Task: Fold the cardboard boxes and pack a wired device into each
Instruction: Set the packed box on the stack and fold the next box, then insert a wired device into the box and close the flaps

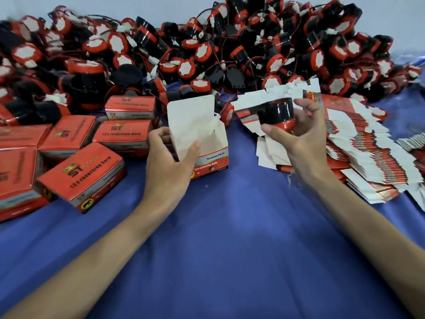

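Note:
An opened red and white cardboard box [207, 143] stands upright on the blue cloth, its white lid flap raised. My left hand [170, 164] grips its left side, thumb against the inner wall. To the right, my right hand [299, 139] holds a black and red round wired device [276, 113] above the cloth, a short way from the box's open top. A big heap of the same wired devices [207, 47] fills the back of the table.
Several closed red boxes [80, 176] lie at the left. A fanned stack of flat unfolded box blanks [368, 153] lies at the right, behind my right hand. Blue cloth [230, 238] covers the table in front.

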